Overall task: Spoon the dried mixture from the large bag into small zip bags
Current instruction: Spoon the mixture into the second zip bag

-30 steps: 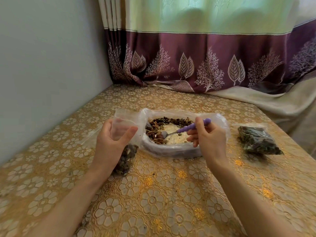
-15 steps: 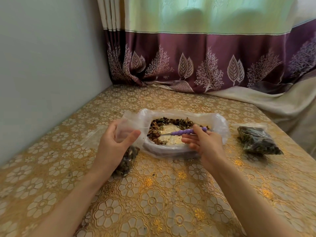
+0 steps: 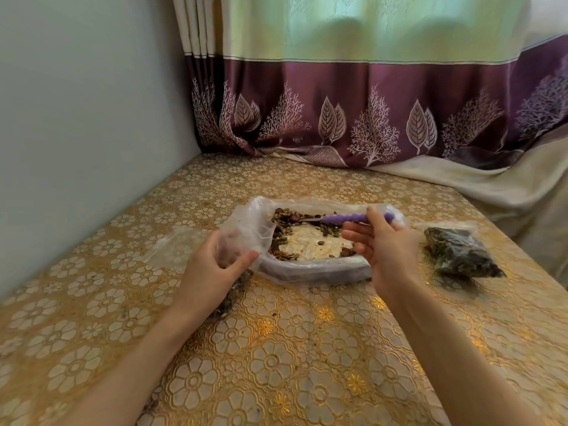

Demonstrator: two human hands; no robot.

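Spoon (image 3: 353, 218), purple handle, pinched in right hand (image 3: 384, 250) between thumb and fingers, lying level over the big bag (image 3: 307, 238); bowl end reaches into the dried mix (image 3: 285, 221). Big bag sits open on the table (image 3: 276, 348), mix ringed round a bare pale centre. Left hand (image 3: 212, 272) grips a small bag (image 3: 233, 241) by its open mouth, against the big bag's left rim; its filled lower part hangs beneath the hand. Filled bag (image 3: 458, 253) lies apart, at right.
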